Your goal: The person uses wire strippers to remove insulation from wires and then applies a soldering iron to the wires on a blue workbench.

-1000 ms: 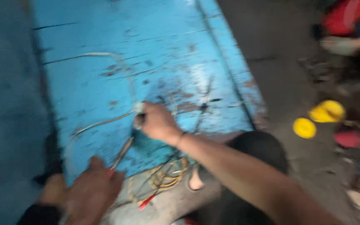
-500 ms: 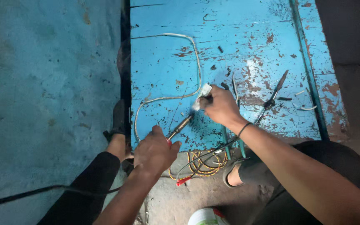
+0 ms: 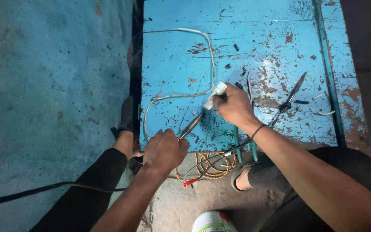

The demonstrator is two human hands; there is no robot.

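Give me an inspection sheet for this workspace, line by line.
Surface: blue painted board, paint chipped and flaking, lying beside a blue wall.
Job's things: soldering iron, tip toward a small white connector on the end of a white cable.
Clutter: scissors-like tool, green-handled pliers, short wire offcuts.
Grippers: left hand grips the iron's handle; right hand pinches the connector.
Cables: white cable loops over the board; yellow wire coil with black leads on the floor; black cord crosses the left leg.
Surroundings: concrete floor, white container at the bottom edge.
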